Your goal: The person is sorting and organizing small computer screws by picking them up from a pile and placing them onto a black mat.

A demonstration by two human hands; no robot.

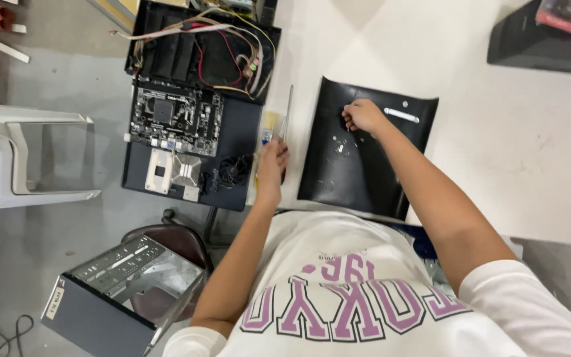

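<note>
My left hand [271, 164] is at the left edge of the white table [530, 145], curled around the handle end of a screwdriver [289, 109] whose thin shaft points away from me. A pale-handled tool [270, 123] lies just beside it. My right hand [363, 116] rests with bent fingers on the upper left corner of a black metal side panel [358, 172] lying flat on the table. A few small screws [342, 147] are scattered on the panel just below that hand; whether the fingers pinch one is hidden.
Left of the table, a green-black motherboard [173, 116] lies on a dark tray with a heat sink [186, 170] and small fan [234, 170]; an open case with cables [206, 49] sits behind. A grey computer chassis [117, 291] rests on a brown stool. A white plastic chair [21, 155] stands left.
</note>
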